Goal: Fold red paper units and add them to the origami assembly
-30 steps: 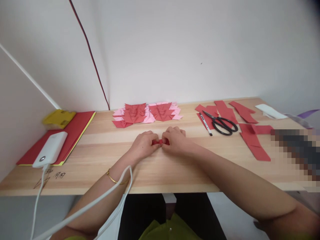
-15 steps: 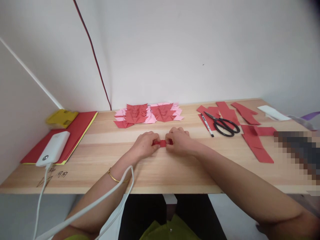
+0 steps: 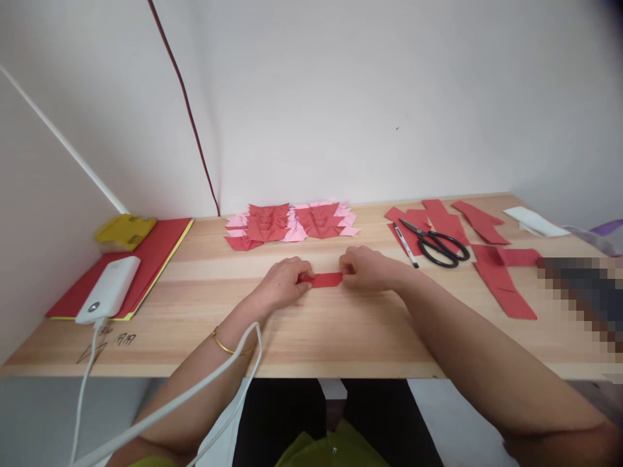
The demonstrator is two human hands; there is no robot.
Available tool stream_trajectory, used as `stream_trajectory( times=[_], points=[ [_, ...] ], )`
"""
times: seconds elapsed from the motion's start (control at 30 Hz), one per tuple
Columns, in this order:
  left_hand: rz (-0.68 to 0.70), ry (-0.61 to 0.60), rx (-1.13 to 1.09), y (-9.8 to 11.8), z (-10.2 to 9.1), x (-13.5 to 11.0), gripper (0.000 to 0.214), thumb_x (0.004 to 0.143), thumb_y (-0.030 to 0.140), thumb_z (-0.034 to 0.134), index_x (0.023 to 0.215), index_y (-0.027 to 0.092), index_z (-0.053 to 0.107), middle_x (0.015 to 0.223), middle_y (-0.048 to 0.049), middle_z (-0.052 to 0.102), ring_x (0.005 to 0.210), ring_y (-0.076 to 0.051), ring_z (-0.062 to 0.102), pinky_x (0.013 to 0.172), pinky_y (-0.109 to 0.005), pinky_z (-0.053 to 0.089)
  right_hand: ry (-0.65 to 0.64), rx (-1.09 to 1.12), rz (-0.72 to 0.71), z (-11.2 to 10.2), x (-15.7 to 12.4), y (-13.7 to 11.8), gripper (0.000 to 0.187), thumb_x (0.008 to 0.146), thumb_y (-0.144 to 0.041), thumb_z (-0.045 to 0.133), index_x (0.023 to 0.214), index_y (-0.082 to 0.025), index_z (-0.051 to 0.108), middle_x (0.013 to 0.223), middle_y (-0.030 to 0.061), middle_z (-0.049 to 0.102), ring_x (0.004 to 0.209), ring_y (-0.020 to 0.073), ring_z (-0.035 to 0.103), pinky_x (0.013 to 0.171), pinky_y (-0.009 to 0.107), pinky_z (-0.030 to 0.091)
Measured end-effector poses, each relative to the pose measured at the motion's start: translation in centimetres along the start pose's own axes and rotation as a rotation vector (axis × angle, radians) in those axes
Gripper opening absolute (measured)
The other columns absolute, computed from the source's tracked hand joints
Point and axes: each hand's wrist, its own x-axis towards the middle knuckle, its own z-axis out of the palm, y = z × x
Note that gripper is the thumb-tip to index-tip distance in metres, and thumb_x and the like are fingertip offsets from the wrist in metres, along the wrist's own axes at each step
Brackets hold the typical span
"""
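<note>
A small strip of red paper (image 3: 327, 280) lies low over the wooden table between my two hands. My left hand (image 3: 288, 282) pinches its left end, fingers curled and closed. At the right end, my right hand (image 3: 364, 269) is closed with its fingertips on the paper's edge. Behind them, folded red paper pieces (image 3: 267, 224) and pink ones (image 3: 293, 227) stand in overlapping rows near the wall.
Black-handled scissors (image 3: 440, 250) and a white marker (image 3: 405, 245) lie on cut red paper pieces (image 3: 506, 285) at right. A white power bank (image 3: 111, 288) sits on a red sheet stack (image 3: 158, 259) beside a yellow packet (image 3: 127, 231). Its white cable (image 3: 180, 395) crosses my left forearm.
My right hand has shifted right, away from my left, so more of the red paper strip shows between them. My left hand stays almost in place.
</note>
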Motion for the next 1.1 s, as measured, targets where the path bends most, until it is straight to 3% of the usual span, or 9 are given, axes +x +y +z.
stream_trajectory(
  times=[0.1,0.2,0.3,0.47,0.63,0.9,1.1],
  points=[
    [0.001,-0.003,-0.003,0.0,0.0,0.0,0.012,0.07,0.018,0.056,0.081,0.02,0.062,0.077,-0.0002,0.057,0.073,-0.015,0.053,0.068,-0.026,0.042,0.101,0.089,-0.006,0.3,0.3,0.0,0.002,0.069,-0.019,0.053,0.068,-0.018,0.053,0.072,0.0018,0.058,0.064,0.0137,0.049,0.059,0.025,0.032],
    [0.01,-0.008,0.002,0.1,0.0,0.0,0.012,0.071,0.018,0.055,0.082,0.021,0.061,0.077,-0.0003,0.057,0.073,-0.015,0.052,0.067,-0.026,0.042,0.222,0.18,-0.157,1.2,0.6,-0.5,0.01,0.072,-0.015,0.05,0.078,-0.018,0.057,0.076,0.0011,0.059,0.067,0.0122,0.05,0.062,0.023,0.034],
    [0.014,-0.007,0.002,0.2,0.0,-0.1,0.013,0.071,0.018,0.054,0.082,0.021,0.06,0.078,-0.0003,0.057,0.073,-0.015,0.052,0.065,-0.025,0.041,0.173,0.241,-0.312,2.2,0.8,-1.0,0.014,0.076,-0.016,0.049,0.085,-0.018,0.06,0.077,0.0009,0.06,0.069,0.0119,0.051,0.062,0.022,0.034],
    [0.036,-0.027,-0.024,0.1,-0.3,-0.1,0.017,0.07,0.016,0.051,0.085,0.02,0.059,0.078,0.0002,0.057,0.07,-0.014,0.051,0.063,-0.024,0.04,0.113,0.256,-0.381,2.7,1.0,-0.7,0.016,0.077,-0.017,0.051,0.087,-0.019,0.062,0.078,0.0001,0.061,0.068,0.0118,0.051,0.062,0.022,0.034],
    [0.016,-0.092,-0.086,-0.2,-0.8,-0.2,0.028,0.065,0.009,0.048,0.089,0.019,0.059,0.078,0.0002,0.056,0.07,-0.013,0.051,0.063,-0.024,0.04,0.096,0.27,-0.386,2.4,1.0,-0.6,0.017,0.076,-0.016,0.051,0.088,-0.019,0.062,0.078,-0.0001,0.06,0.068,0.0116,0.05,0.062,0.022,0.034],
    [-0.124,-0.142,-0.059,-1.2,-2.5,-0.7,0.017,0.062,0.014,0.051,0.077,0.018,0.057,0.067,0.0032,0.051,0.06,-0.011,0.045,0.054,-0.022,0.034,0.077,0.29,-0.372,2.3,0.9,-0.5,0.017,0.075,-0.014,0.052,0.088,-0.019,0.062,0.075,-0.0009,0.058,0.065,0.0107,0.048,0.059,0.02,0.034],
    [-0.224,-0.058,-0.128,-1.3,-1.8,-0.6,0.01,0.066,0.021,0.053,0.075,0.018,0.056,0.063,0.0038,0.051,0.057,-0.011,0.045,0.051,-0.022,0.033,0.07,0.281,-0.365,2.4,1.1,-0.3,0.018,0.075,-0.015,0.052,0.089,-0.019,0.062,0.075,-0.001,0.058,0.065,0.0106,0.049,0.059,0.021,0.034]
  ],
)
